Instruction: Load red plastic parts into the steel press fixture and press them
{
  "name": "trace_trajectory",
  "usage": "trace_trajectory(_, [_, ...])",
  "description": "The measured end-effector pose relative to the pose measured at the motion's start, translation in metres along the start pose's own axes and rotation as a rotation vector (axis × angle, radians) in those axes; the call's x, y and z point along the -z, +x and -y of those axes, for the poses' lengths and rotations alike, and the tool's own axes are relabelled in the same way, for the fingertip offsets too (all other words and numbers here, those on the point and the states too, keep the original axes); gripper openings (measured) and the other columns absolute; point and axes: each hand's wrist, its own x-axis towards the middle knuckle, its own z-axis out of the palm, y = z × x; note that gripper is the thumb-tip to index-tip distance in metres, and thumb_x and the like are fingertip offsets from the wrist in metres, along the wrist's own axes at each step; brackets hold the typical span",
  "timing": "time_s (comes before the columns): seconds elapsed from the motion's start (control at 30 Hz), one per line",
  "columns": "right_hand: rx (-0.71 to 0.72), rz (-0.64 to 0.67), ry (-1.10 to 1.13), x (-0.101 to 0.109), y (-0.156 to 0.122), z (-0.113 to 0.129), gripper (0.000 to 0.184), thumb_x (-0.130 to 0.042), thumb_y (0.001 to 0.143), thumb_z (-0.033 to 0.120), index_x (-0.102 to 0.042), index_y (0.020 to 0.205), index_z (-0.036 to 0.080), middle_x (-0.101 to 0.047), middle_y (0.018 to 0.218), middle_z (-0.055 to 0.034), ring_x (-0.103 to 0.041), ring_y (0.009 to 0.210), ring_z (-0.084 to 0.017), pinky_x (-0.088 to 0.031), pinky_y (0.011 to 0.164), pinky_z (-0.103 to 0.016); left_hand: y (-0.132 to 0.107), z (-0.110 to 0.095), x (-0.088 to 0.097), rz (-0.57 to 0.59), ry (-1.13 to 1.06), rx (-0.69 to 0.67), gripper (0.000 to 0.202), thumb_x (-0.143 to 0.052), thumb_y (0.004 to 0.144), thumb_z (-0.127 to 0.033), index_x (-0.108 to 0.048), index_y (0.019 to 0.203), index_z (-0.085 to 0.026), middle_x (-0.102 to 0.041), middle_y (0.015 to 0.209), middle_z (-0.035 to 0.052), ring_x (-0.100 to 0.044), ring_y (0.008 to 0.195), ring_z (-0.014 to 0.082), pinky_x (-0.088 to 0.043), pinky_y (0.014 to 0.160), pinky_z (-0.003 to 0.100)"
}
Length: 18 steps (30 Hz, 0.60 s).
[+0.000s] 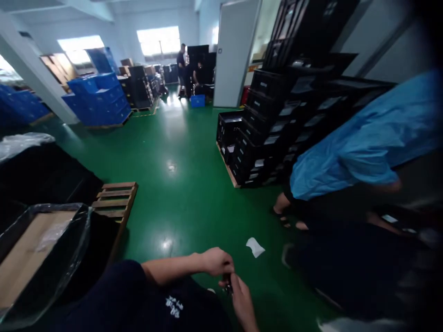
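Note:
Close in front of my body, my two hands meet. My left hand [216, 261] is bent at the wrist, its fingers curled closed and pinching at the top of a small dark shiny object [227, 287]. Around the same object, from the lower right, closes my right hand [242, 297], thumb side up. Fingers cover most of the object, so its kind cannot be made out.
A scrap of white paper [255, 247] lies on the green floor [180, 184]. Stacked black crates [256, 133] stand right, beside a person in a blue top [349, 143]. Left are a wooden pallet [116, 199] and a plastic-lined box [44, 249]. Blue crates [100, 103] and two people are farther back.

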Motion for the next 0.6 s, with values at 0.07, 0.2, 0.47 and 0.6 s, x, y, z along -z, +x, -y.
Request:
trace_trajectory(0.07, [0.009, 0.06, 0.012, -0.014, 0.007, 0.001, 0.09, -0.047, 0.081, 0.104, -0.074, 0.073, 0.018, -0.074, 0.076, -0.0148, -0.072, 0.077, -0.029, -0.058, 0.073, -0.038, -0.016, 0.008, 0.002, -0.073, -0.049, 0.089, 0.013, -0.069, 0.094, -0.025, -0.08, 0.094, -0.019, -0.081, 0.092, 0.004, -0.068, 0.08, 0.0158, -0.042, 0.066, 0.024])
trace_trajectory(0.2, [0.01, 0.184, -0.018, -0.035, 0.019, 0.008, 0.092, -0.048, 0.075, 0.108, -0.07, 0.074, 0.018, -0.072, 0.075, -0.0131, -0.066, 0.074, -0.025, -0.052, 0.069, -0.035, -0.047, 0.017, 0.012, -0.195, -0.245, 0.206, 0.017, -0.065, 0.094, -0.026, -0.075, 0.084, -0.017, -0.074, 0.08, 0.0011, -0.058, 0.072, 0.0123, -0.037, 0.063, 0.023])
trace_trajectory(0.47, [0.083, 0.31, -0.154, -0.041, 0.026, 0.017, 0.087, -0.055, 0.079, 0.1, -0.076, 0.096, 0.017, -0.073, 0.09, -0.0111, -0.065, 0.086, -0.026, -0.051, 0.081, -0.036, -0.076, 0.033, 0.011, -0.326, -0.649, 0.202, 0.018, -0.055, 0.092, -0.031, -0.061, 0.08, -0.018, -0.062, 0.07, -0.0025, -0.053, 0.064, 0.0109, -0.039, 0.062, 0.022])
trace_trajectory(0.6, [0.054, 0.243, -0.136, -0.052, 0.022, -0.01, 0.076, -0.05, 0.084, 0.096, -0.066, 0.08, 0.023, -0.069, 0.076, -0.0088, -0.062, 0.073, -0.028, -0.051, 0.073, -0.043, -0.067, 0.048, -0.005, -0.383, -0.695, 0.201, 0.019, -0.06, 0.087, -0.032, -0.066, 0.08, -0.016, -0.06, 0.069, -0.0031, -0.048, 0.064, 0.0108, -0.035, 0.061, 0.024])
